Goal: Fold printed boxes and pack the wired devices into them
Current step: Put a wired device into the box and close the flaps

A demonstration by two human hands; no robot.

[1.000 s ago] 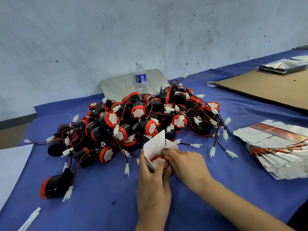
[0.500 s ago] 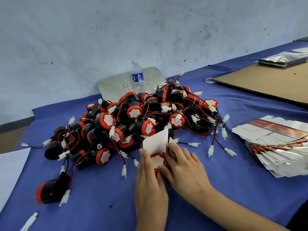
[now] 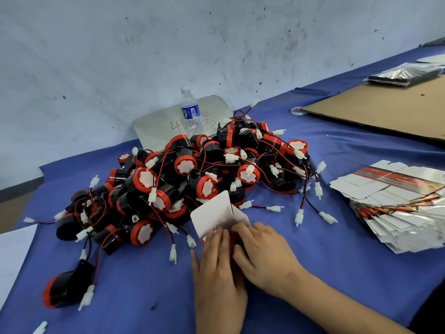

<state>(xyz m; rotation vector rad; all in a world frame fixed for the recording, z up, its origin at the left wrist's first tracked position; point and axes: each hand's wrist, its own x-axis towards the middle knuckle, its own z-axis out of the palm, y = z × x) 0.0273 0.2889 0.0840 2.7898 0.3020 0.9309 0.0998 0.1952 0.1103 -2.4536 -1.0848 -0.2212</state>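
Note:
A small printed box (image 3: 218, 214) lies on the blue cloth in front of the pile, its white flaps standing up. My left hand (image 3: 216, 273) lies over its near end and grips it, fingers reaching to the flaps. My right hand (image 3: 263, 254) is beside it, its fingers curled onto the box's right side. Only a sliver of red shows between the hands, so the wired device inside is almost hidden. A big heap of black-and-red wired devices (image 3: 192, 174) with white plugs lies just behind. Flat printed box blanks (image 3: 397, 208) are stacked at the right.
A water bottle (image 3: 191, 112) stands behind the heap in front of a grey board. A brown cardboard sheet (image 3: 390, 112) and a roll of tape (image 3: 298, 110) lie at the far right. One loose device (image 3: 65, 290) sits at the near left, white paper (image 3: 12, 256) beyond it.
The red face of the device, visible before in the box's mouth, is now covered by both hands. My fingers have closed in over the box opening and the flaps.

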